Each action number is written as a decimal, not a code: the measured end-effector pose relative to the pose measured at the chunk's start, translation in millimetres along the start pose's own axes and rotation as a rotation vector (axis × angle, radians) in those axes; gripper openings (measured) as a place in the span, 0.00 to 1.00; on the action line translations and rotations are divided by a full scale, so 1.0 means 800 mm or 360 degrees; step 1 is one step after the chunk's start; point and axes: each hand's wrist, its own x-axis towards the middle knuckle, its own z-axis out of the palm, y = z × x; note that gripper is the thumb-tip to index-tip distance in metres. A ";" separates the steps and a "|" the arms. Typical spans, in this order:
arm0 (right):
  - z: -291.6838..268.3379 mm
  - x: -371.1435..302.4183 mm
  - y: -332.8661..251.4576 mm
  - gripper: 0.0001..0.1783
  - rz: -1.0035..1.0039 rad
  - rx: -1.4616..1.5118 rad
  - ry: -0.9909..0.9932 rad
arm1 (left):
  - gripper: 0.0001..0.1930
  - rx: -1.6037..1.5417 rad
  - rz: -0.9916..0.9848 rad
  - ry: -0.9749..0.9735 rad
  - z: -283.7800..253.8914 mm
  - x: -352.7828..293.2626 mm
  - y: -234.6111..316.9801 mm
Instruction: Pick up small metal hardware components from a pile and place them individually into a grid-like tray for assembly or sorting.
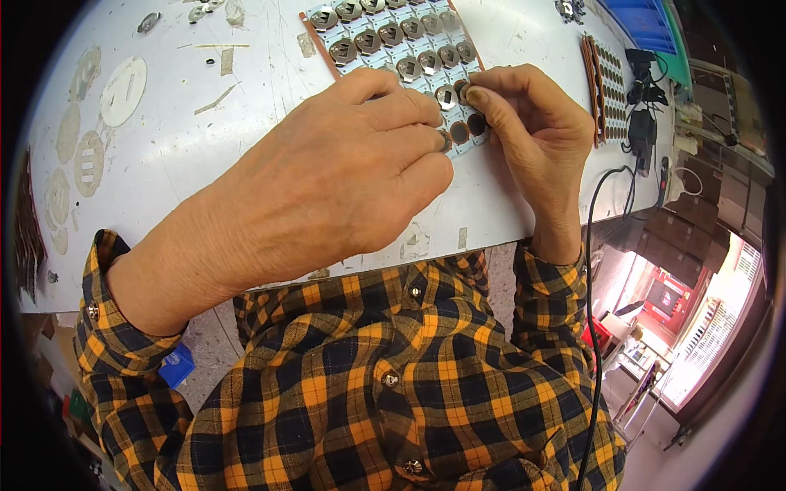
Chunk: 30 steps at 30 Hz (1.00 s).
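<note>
A panel of joined pale-blue circuit boards (393, 56), with a brown edge on its left, lies on the white table. Rows of round metal discs sit on it; several bear a dark square mark. Over the panel's near left part, my left hand (344, 164) is closed with its fingers curled; its fingertips are mostly hidden behind the knuckles. From the right, my right hand (540, 123) pinches thumb and forefinger together at a small dark-edged disc (462, 89) on the panel. Whatever lies between those fingertips is too small to make out. Dark round spots (460, 132) show in the nearest row.
A stack of similar panels (607, 90) stands at the right, beside black cables and a power adapter (642, 131). Blue bins (639, 29) are at the far right. Flat pale round pieces (123, 92) and tape scraps mark the table's left. A black cable (596, 327) hangs past the front edge.
</note>
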 end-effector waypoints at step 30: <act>0.035 -0.031 -0.046 0.10 0.0287 0.0808 0.0157 | 0.10 -0.1578 -0.0925 0.0530 -0.008 0.002 0.001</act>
